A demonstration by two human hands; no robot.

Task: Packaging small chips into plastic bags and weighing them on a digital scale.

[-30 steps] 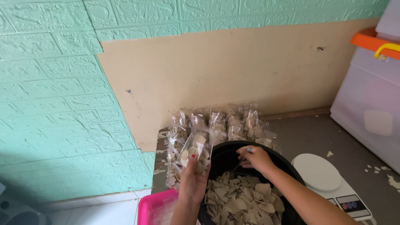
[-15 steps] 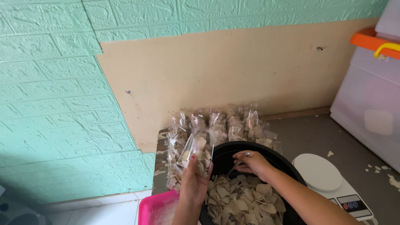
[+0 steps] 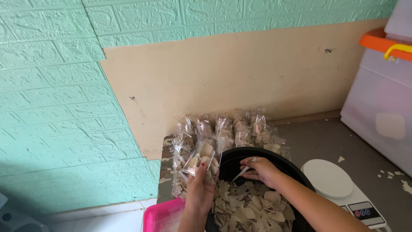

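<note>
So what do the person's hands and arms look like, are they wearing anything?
Both arms are bare, with no sleeves, gloves or watch showing. The left hand has a red-painted thumbnail. The right hand shows no jewellery that I can make out.

A basin [image 3: 274,157] of chips [image 3: 249,206] is flanked by a scale [image 3: 330,178] (right) and a tray [image 3: 156,215] (left); filled bags [image 3: 227,126] are stacked behind it, against the wall [image 3: 214,73].
</note>
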